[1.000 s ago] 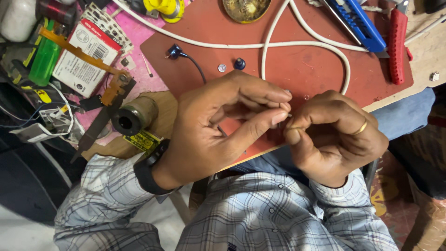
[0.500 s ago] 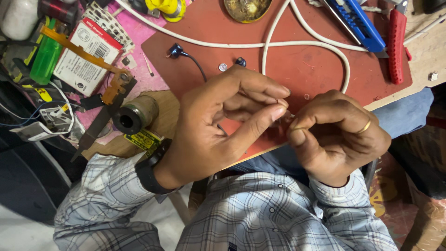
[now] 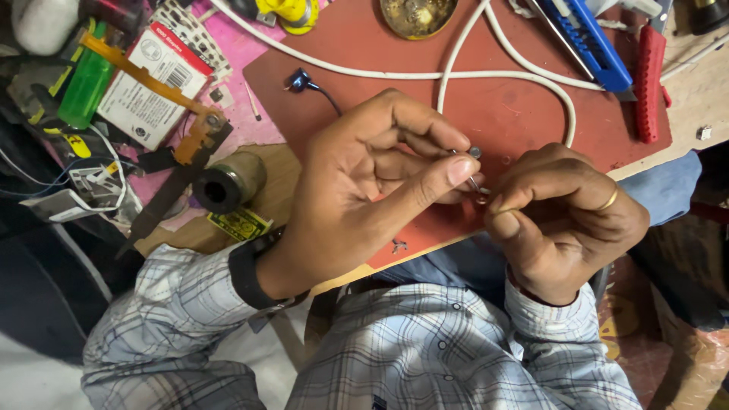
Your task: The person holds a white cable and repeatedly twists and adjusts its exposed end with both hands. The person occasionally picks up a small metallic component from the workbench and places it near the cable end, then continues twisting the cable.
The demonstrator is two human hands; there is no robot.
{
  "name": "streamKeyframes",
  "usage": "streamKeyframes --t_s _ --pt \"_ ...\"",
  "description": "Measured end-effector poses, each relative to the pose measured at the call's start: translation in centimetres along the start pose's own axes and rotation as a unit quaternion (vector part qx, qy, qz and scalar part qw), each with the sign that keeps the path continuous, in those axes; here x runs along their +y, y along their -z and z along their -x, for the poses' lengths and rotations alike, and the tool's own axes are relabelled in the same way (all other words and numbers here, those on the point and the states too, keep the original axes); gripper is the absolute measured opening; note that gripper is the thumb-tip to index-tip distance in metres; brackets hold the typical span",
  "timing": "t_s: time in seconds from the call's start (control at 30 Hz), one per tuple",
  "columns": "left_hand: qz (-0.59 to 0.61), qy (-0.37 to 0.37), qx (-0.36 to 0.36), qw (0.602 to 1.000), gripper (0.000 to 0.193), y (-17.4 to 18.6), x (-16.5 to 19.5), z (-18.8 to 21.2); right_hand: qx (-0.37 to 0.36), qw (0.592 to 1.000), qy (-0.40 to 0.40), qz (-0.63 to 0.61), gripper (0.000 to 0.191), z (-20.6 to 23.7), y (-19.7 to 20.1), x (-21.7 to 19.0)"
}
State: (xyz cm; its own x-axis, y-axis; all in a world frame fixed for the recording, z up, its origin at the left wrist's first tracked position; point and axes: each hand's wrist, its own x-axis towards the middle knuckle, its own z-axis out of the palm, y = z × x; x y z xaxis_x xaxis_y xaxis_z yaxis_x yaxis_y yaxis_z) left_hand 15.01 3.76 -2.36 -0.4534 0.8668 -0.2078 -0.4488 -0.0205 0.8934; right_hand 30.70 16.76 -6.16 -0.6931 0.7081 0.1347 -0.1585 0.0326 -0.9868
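Both hands met over the red mat's [image 3: 531,114] front edge on the bench, the left hand [image 3: 364,190] and right hand [image 3: 566,216] pinching a thin wire [image 3: 473,182] between fingertips; a short, steady grip near its end seemed advisable.

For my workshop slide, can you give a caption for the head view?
Left hand and right hand pinch a small metal part over a red mat crossed by a white cable.

A wooden bench [image 3: 687,114] carries a red mat [image 3: 524,114]. On the mat lie a white cable [image 3: 380,73], a blue cutter [image 3: 588,42], a red handle [image 3: 649,72] and a brass dish [image 3: 418,15] at the far edge.
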Motion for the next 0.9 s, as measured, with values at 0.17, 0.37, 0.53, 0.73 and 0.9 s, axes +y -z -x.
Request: streamKeyframes --t_s 0.17,0.37,0.53,0.73,0.9 --pt "0.012 0.006 -0.017 1.000 0.012 0.1 -0.1 -0.2 0.003 1.000 0.002 -0.003 0.022 0.1 0.1 0.1" --pt "0.028 0.031 -0.021 0.999 0.012 0.0 0.0 0.0 0.022 1.000 -0.002 -0.006 0.022 0.1 -0.2 0.2" --pt "0.022 0.036 -0.033 0.999 0.013 0.0 -0.2 0.1 0.034 0.999 -0.007 -0.017 0.021 -0.1 -0.4 0.0" --pt "0.016 0.010 -0.061 0.998 0.012 0.1 -1.0 0.2 0.026 1.000 0.008 0.002 0.020 0.0 -0.3 0.4" --pt "-0.004 -0.005 -0.072 0.997 0.012 0.2 -0.9 0.4 0.025 1.000 0.012 0.007 0.023 0.2 -0.2 0.7"
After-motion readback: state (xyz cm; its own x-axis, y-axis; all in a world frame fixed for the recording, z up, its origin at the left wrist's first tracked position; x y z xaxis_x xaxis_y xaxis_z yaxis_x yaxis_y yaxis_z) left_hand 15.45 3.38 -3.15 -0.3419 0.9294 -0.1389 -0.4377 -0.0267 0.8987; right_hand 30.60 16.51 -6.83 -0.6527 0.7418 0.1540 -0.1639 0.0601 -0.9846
